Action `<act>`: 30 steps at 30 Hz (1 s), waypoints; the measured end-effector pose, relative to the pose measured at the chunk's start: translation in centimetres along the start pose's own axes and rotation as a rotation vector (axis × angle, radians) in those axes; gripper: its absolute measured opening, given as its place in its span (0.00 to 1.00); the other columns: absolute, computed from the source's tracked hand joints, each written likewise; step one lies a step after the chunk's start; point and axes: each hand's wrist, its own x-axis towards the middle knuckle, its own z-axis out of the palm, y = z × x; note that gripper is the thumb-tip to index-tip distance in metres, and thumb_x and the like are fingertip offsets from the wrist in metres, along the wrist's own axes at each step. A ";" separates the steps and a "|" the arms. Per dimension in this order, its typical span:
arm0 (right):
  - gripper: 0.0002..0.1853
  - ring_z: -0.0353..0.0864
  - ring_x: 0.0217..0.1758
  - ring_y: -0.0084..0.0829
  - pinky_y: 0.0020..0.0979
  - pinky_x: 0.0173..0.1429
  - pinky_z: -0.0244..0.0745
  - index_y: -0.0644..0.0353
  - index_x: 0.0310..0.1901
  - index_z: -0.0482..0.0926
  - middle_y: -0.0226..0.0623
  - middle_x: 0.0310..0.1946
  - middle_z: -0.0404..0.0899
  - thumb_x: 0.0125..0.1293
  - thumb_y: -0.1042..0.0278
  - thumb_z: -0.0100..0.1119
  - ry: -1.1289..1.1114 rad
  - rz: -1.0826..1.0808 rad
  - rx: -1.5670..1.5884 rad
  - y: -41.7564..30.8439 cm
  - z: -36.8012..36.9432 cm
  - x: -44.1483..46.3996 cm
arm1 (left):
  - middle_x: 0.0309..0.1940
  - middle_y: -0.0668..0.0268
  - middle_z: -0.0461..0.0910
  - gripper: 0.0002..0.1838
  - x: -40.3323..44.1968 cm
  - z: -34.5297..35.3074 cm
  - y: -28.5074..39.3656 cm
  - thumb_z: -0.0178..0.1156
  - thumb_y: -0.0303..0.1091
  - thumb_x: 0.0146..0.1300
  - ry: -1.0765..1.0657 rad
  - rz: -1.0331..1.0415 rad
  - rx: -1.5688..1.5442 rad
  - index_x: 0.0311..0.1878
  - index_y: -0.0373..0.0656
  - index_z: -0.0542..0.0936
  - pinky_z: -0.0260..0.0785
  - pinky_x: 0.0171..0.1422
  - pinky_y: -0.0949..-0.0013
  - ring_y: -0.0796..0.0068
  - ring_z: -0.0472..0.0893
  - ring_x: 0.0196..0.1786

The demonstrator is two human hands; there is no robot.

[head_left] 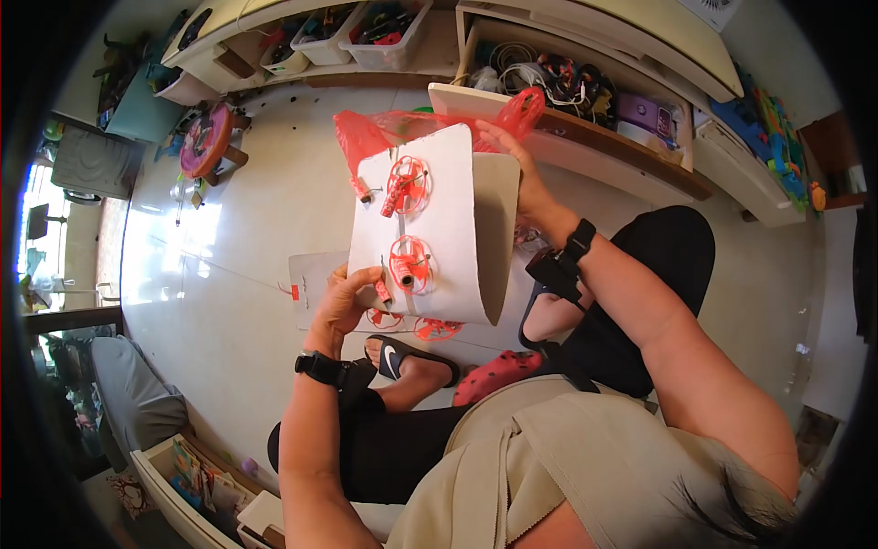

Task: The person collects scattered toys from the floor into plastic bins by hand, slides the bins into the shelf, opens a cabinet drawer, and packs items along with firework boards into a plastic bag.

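Observation:
A folded white card (439,165) is held up in front of me, with red wheel-like pieces (409,263) and small red rolls (363,189) on its face. My left hand (344,297) grips the card's lower left edge, thumb on the front beside a red roll. Behind the card's upper right side is my right hand (523,169), holding that edge with its fingers partly hidden. A red plastic bag (361,137) shows behind the card. Below it, another flat card (320,274) with more red wheel pieces (439,329) lies low near my foot.
An open drawer (585,128) with cables and a purple box stands at the upper right. Bins (389,41) sit on a shelf at the top. A small round stool (208,142) is at the upper left. Another open drawer (174,485) is at the lower left.

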 end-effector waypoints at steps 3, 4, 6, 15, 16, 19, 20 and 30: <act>0.16 0.80 0.49 0.26 0.32 0.51 0.78 0.59 0.57 0.74 0.38 0.50 0.79 0.68 0.72 0.56 0.136 0.277 -0.083 0.2 0.3 -0.8 | 0.38 0.64 0.82 0.15 -0.1 0.5 0.1 0.67 0.32 0.58 0.036 0.044 0.030 0.46 0.37 0.78 0.79 0.42 0.65 0.72 0.82 0.38; 0.16 0.81 0.47 0.27 0.35 0.47 0.80 0.59 0.57 0.72 0.38 0.47 0.80 0.70 0.70 0.53 0.142 0.562 0.030 0.3 0.4 -0.9 | 0.39 0.65 0.82 0.14 0.0 0.5 0.1 0.66 0.33 0.59 0.049 0.063 0.071 0.46 0.39 0.78 0.80 0.44 0.65 0.74 0.82 0.39; 0.17 0.81 0.48 0.28 0.35 0.49 0.80 0.58 0.57 0.73 0.38 0.48 0.80 0.71 0.62 0.51 0.217 0.613 0.180 0.8 0.6 -1.3 | 0.39 0.66 0.82 0.14 0.1 0.8 0.0 0.66 0.33 0.60 0.105 0.060 0.084 0.46 0.39 0.78 0.80 0.42 0.66 0.74 0.82 0.39; 0.41 0.74 0.59 0.31 0.35 0.59 0.75 0.54 0.67 0.59 0.36 0.57 0.73 0.59 0.45 0.67 -0.232 0.771 0.290 -1.7 3.1 -2.9 | 0.40 0.61 0.82 0.19 0.2 1.8 0.4 0.70 0.33 0.58 0.332 0.197 -0.009 0.49 0.37 0.76 0.81 0.34 0.66 0.70 0.84 0.36; 0.49 0.71 0.64 0.32 0.34 0.62 0.73 0.54 0.71 0.52 0.37 0.62 0.68 0.55 0.53 0.74 -0.237 0.659 0.131 -2.9 4.1 -3.1 | 0.40 0.61 0.82 0.19 0.1 1.7 0.5 0.70 0.33 0.58 0.340 0.197 -0.013 0.49 0.37 0.76 0.81 0.34 0.66 0.70 0.84 0.36; 0.61 0.65 0.68 0.33 0.35 0.66 0.69 0.55 0.73 0.43 0.39 0.66 0.61 0.44 0.74 0.79 -0.293 0.556 -0.042 -2.8 4.6 -3.1 | 0.39 0.63 0.82 0.18 0.2 1.5 0.2 0.68 0.37 0.60 0.303 0.196 0.028 0.48 0.37 0.77 0.84 0.35 0.63 0.70 0.84 0.36; 0.61 0.65 0.68 0.33 0.35 0.67 0.68 0.55 0.73 0.44 0.39 0.66 0.62 0.43 0.76 0.79 -0.314 0.434 -0.194 -2.0 4.4 -3.1 | 0.39 0.63 0.81 0.18 0.4 1.4 0.0 0.67 0.37 0.61 0.300 0.194 0.015 0.49 0.37 0.76 0.84 0.35 0.63 0.70 0.84 0.36; 0.49 0.73 0.62 0.27 0.31 0.64 0.73 0.58 0.71 0.57 0.36 0.61 0.72 0.46 0.89 0.71 -0.174 0.386 -0.049 -1.5 3.3 -2.5 | 0.55 0.57 0.75 0.39 -0.6 1.7 1.0 0.76 0.27 0.48 0.089 0.313 0.120 0.63 0.39 0.66 0.72 0.61 0.62 0.69 0.78 0.55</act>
